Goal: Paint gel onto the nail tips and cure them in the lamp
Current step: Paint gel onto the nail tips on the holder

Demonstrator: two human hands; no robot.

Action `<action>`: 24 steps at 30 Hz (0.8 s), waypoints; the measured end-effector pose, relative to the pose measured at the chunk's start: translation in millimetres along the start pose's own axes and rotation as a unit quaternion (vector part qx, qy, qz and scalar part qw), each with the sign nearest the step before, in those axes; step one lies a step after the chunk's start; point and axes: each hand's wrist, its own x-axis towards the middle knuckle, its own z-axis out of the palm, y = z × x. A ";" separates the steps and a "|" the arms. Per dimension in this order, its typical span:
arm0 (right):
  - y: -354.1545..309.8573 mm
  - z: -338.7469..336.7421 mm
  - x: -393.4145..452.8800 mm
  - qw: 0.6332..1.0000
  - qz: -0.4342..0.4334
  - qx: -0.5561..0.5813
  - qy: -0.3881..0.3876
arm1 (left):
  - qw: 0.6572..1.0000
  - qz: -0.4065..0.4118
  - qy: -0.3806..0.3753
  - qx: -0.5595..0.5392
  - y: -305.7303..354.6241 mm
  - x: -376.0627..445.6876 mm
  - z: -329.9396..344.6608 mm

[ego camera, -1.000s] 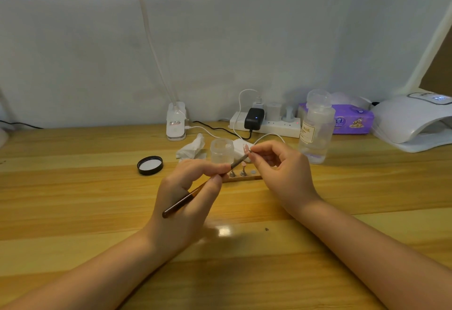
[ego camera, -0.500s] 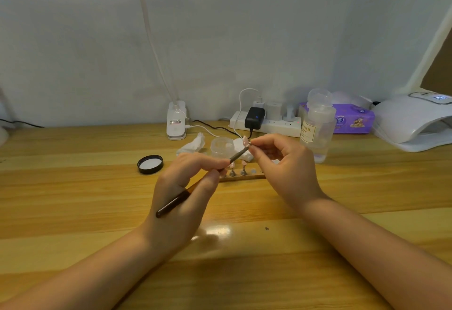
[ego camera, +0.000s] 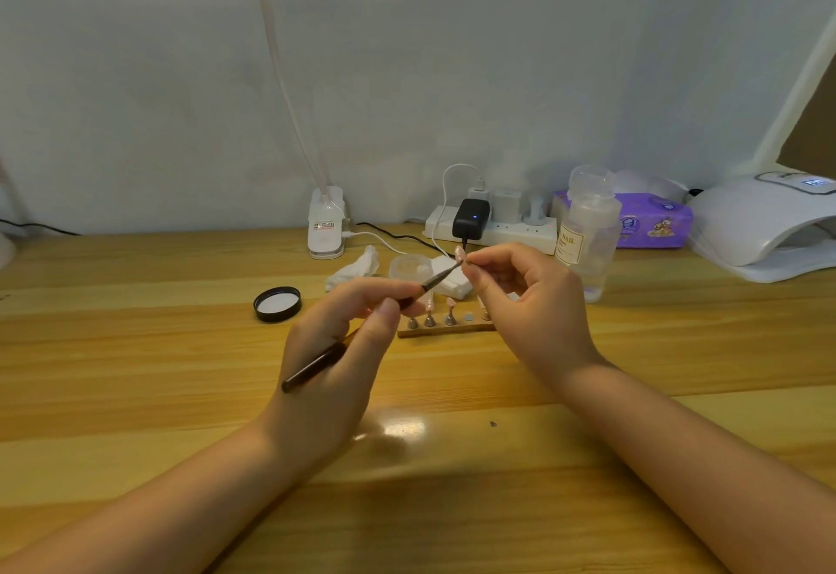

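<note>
Brush (ego camera: pixel 362 333): long axis diagonal, dark handle end low toward the person's left, bristle end raised and pointing away to the right, where it meets the nail tip (ego camera: pixel 459 253). Left hand (ego camera: pixel 334 361): fingers curled, thumb and forefinger gripping the brush shaft. Right hand (ego camera: pixel 529 306): fingers curled, thumb and forefinger pinching the stem under the pink nail tip, held upright above the table (ego camera: pixel 135 347). Between and just beyond the hands, a wooden holder (ego camera: pixel 445 331) carries further nail tips on stands, partly hidden by both hands. Beyond the left hand: a black lid (ego camera: pixel 277 304), crumpled tissue (ego camera: pixel 355 270), clear jar (ego camera: pixel 410 266). Beyond the right hand: a clear bottle (ego camera: pixel 588 234); farther right, the curing lamp (ego camera: pixel 764 225).
</note>
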 end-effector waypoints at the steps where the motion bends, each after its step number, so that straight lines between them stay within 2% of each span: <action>1: 0.1 0.3 0.1 1.000 -0.002 0.000 -0.002 | 0.999 0.045 0.010 0.008 3.2 -5.1 0.8; 3: 0.6 0.4 0.1 1.000 -0.002 0.003 -0.008 | 0.996 0.090 0.027 0.008 7.3 -18.3 1.4; 10: -1.0 1.5 -0.7 0.999 0.000 0.028 -0.020 | 0.992 0.118 0.043 0.017 2.8 -18.3 2.0; 16: -0.3 1.2 -0.7 0.999 0.004 0.038 -0.022 | 0.993 0.112 0.020 0.010 4.4 -22.1 1.7; 24: -2.9 1.8 -0.8 0.999 0.007 0.043 -0.023 | 0.992 0.115 0.052 0.006 6.4 -21.8 3.5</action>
